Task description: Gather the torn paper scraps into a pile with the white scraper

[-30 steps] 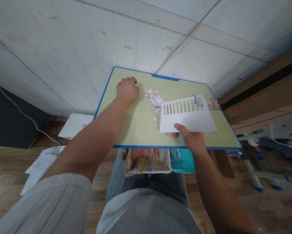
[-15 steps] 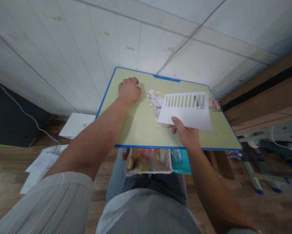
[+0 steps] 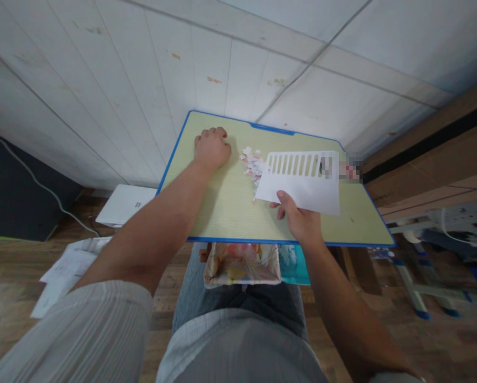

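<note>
My right hand (image 3: 301, 215) grips the near edge of a thin white slotted panel (image 3: 298, 191), thumb on top and fingers below. A row of long openings runs along the panel's far half, and the yellow desktop shows through them. Its left edge meets a small heap of torn paper scraps (image 3: 253, 164) and partly covers it. To the left of the heap, my left hand (image 3: 213, 149) rests on the desktop, palm down, fingers curled in. Nothing shows in it, though the palm side is hidden.
The small yellow desk (image 3: 230, 213) has a blue rim and stands against a white panelled wall (image 3: 206, 58). Below its front edge sit a patterned bin (image 3: 242, 266) and a turquoise container (image 3: 296, 268). Cardboard boxes (image 3: 441, 138) stand right; a white laptop-like object (image 3: 122, 205) lies left.
My right hand has slid the slotted panel slightly left, against and over the edge of the paper scraps. My left hand has stayed in place.
</note>
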`<action>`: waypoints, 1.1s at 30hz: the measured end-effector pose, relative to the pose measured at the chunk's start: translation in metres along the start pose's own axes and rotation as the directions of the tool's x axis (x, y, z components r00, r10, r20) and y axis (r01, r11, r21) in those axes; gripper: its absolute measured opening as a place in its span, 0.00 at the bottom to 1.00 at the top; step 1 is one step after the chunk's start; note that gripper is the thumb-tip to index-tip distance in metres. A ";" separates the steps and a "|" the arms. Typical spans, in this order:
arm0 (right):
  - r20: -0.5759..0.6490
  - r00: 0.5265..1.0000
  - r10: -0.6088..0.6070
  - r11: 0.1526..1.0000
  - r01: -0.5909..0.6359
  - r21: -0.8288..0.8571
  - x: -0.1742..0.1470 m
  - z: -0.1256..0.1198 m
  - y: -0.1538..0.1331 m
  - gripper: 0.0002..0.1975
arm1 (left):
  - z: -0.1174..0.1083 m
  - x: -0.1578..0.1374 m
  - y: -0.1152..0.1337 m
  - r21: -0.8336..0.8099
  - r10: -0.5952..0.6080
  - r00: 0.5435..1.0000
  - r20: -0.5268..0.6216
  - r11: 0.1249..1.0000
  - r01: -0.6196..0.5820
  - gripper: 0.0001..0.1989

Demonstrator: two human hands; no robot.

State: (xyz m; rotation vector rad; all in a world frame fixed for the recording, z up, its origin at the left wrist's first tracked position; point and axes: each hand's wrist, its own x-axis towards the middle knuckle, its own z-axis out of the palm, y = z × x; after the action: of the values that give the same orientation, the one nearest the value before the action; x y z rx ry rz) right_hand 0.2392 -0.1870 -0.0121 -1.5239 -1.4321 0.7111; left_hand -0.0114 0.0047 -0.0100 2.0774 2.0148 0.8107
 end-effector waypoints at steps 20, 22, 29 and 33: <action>-0.013 1.000 -0.015 1.000 0.016 0.008 -0.023 -0.023 0.007 0.29 | 0.000 -0.001 0.000 -0.040 -0.001 1.000 -0.004 0.999 0.001 0.29; -0.012 1.000 -0.029 0.999 0.029 0.043 -0.021 -0.021 0.012 0.27 | 0.001 -0.001 0.000 -0.028 -0.006 1.000 -0.003 1.000 0.006 0.28; -0.200 0.977 0.071 0.983 -0.035 0.179 -0.014 -0.023 0.021 0.17 | -0.001 -0.002 0.000 0.016 0.006 1.000 -0.001 1.000 -0.006 0.26; -0.146 0.988 0.056 0.994 -0.041 0.101 -0.015 -0.033 0.021 0.16 | -0.003 -0.003 0.000 0.032 0.007 1.000 -0.001 0.999 -0.007 0.25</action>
State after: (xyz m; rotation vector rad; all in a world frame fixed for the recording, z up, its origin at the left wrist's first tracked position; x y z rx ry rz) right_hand 0.2748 -0.2069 -0.0190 -1.5073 -1.2356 0.6728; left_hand -0.0127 0.0008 -0.0087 2.1030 2.0352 0.7860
